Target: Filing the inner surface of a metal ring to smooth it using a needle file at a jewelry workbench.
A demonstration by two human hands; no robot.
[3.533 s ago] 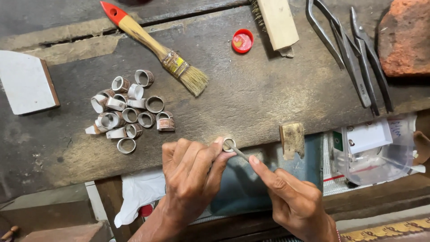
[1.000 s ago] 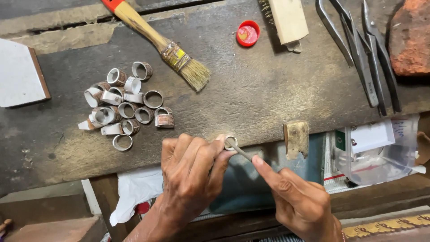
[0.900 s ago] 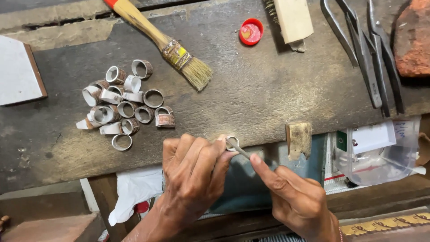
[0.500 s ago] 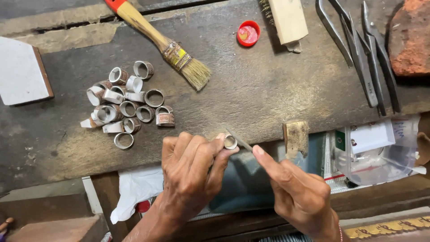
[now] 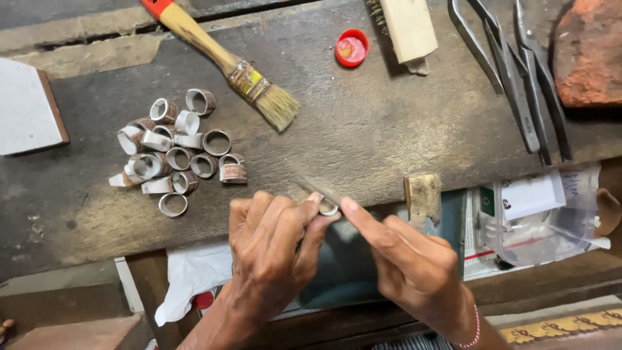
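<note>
My left hand (image 5: 272,256) pinches a small silver ring (image 5: 328,207) at the front edge of the dark wooden bench (image 5: 363,136). My right hand (image 5: 408,266) holds a thin metal file (image 5: 317,189), index finger stretched along it, and the file passes across the ring. The file looks blurred. A heap of several similar metal rings (image 5: 175,152) lies on the bench to the left of my hands.
A paintbrush (image 5: 223,61) with a red-tipped wooden handle lies diagonally at the back. A red cap (image 5: 352,48), a wooden brush block (image 5: 408,26), metal pliers (image 5: 518,78), a brick (image 5: 586,55), a small wooden peg (image 5: 422,194) and a white slab (image 5: 26,107) surround the area.
The file in my right hand has slid forward and back across the ring. My left hand keeps the ring in nearly the same spot.
</note>
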